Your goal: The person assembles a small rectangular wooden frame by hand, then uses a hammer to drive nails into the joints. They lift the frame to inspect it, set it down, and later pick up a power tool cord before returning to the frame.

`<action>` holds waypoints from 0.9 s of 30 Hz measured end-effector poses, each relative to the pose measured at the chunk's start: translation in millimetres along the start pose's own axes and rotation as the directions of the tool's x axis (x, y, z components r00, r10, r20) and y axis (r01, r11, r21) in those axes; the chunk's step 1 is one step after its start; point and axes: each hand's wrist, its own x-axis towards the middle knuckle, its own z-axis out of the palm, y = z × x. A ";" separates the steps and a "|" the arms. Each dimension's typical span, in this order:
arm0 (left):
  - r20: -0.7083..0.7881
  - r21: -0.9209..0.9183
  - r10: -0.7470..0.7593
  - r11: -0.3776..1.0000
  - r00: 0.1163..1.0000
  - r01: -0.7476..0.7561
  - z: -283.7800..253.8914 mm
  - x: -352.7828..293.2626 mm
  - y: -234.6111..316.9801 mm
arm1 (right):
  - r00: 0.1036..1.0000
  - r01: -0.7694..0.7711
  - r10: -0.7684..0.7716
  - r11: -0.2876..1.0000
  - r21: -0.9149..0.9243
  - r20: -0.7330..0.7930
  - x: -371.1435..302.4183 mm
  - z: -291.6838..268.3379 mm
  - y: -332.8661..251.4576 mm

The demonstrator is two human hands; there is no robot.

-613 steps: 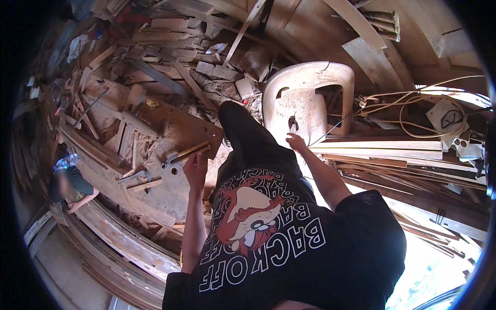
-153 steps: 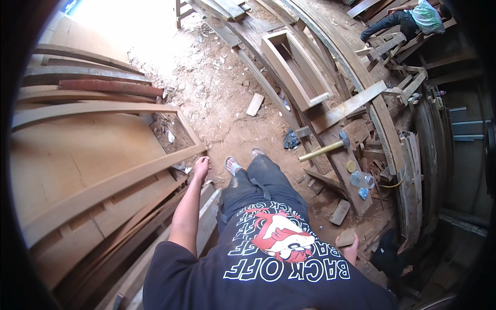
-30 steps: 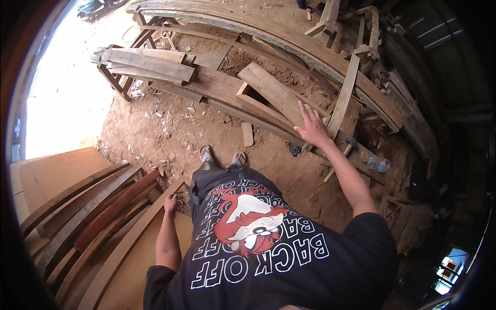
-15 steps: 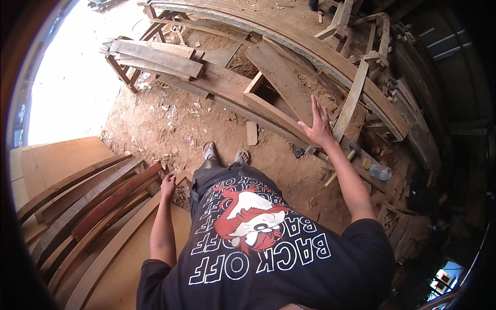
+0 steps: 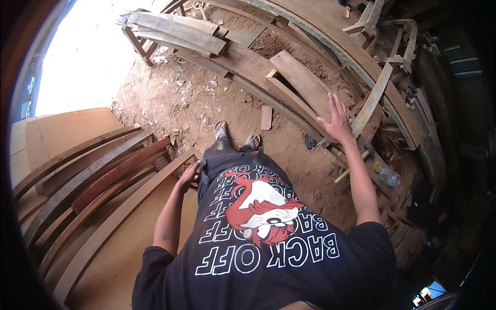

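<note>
My right hand [image 5: 338, 123] is open, fingers stretched out, against the near end of a wide wooden board [image 5: 299, 80]. Beside that board runs a narrower plank on edge [image 5: 292, 94], with a dark, narrow gap between the two. Both rest on a long plank bench [image 5: 243, 61]. Low by my thigh hangs my left hand [image 5: 190, 174], loosely open with nothing visible in it. It is close to the end of a curved light-brown timber [image 5: 165, 178]; whether it touches is unclear.
Stacked boards [image 5: 175, 30] lie at the bench's far left end. Several curved timbers [image 5: 98, 181] rest on pale sheets at left. A plastic bottle [image 5: 389, 177] and a hammer [image 5: 365, 153] are at right. A long beam [image 5: 372, 67] crosses behind; scraps litter the dirt floor [image 5: 191, 103].
The wide board has swung toward the narrower plank, narrowing the gap, with my right hand still at its end. My left hand has drawn in toward my thigh. The view has shifted.
</note>
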 end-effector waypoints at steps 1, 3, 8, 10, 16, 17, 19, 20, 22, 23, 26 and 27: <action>0.122 -0.008 -0.012 1.000 0.992 0.013 8.5 -6.3 -4.5 | 0.998 0.011 -0.010 1.000 0.015 -0.061 -0.1 1.4 -7.4; 0.018 0.001 0.111 0.994 0.994 -0.111 25.5 -16.0 -17.0 | 0.976 0.061 -0.039 0.993 0.097 -0.213 1.8 3.3 -23.1; -0.232 -0.089 0.323 0.932 0.918 -0.350 52.0 -70.9 -56.3 | 0.963 0.196 -0.123 0.929 0.314 -0.239 -10.5 9.3 -62.6; -0.234 -0.155 0.323 0.919 0.917 -0.363 59.6 -113.8 -75.9 | 0.995 0.101 -0.089 0.838 0.537 -0.049 -30.2 14.6 -73.9; -0.207 -0.431 0.274 0.836 0.939 -0.340 91.4 -178.3 -118.6 | 0.987 -0.159 0.115 0.786 0.598 0.111 -112.2 55.7 -97.9; -0.123 -0.587 0.169 0.782 0.978 -0.209 91.9 -170.3 -113.9 | 0.964 -0.266 0.200 0.728 0.632 0.176 -120.0 63.7 -101.1; 0.097 -0.807 -0.011 0.584 0.995 0.085 88.7 -154.8 -95.7 | 0.887 -0.459 0.339 0.592 0.662 0.313 -124.0 78.1 -106.5; -0.034 -0.636 0.033 0.770 0.999 -0.047 85.4 -150.2 -82.9 | 0.897 -0.441 0.314 0.602 0.666 0.310 -119.2 85.3 -109.3; -0.241 -0.114 0.146 0.978 0.960 -0.177 78.5 -155.9 -57.4 | 0.883 -0.469 0.315 0.579 0.666 0.348 -100.8 99.4 -117.2; -0.245 -0.075 0.225 0.965 0.943 -0.250 77.7 -172.8 -50.6 | 0.900 -0.436 0.274 0.608 0.663 0.339 -87.5 105.6 -120.9; -0.217 -0.033 0.152 0.986 0.964 -0.163 70.5 -231.0 -41.0 | 0.913 -0.366 0.119 0.663 0.653 0.391 -51.6 114.8 -128.1; -0.187 -0.407 0.100 0.898 0.977 -0.169 79.4 -249.1 -43.6 | 0.913 -0.340 0.061 0.661 0.668 0.404 -45.9 112.8 -129.0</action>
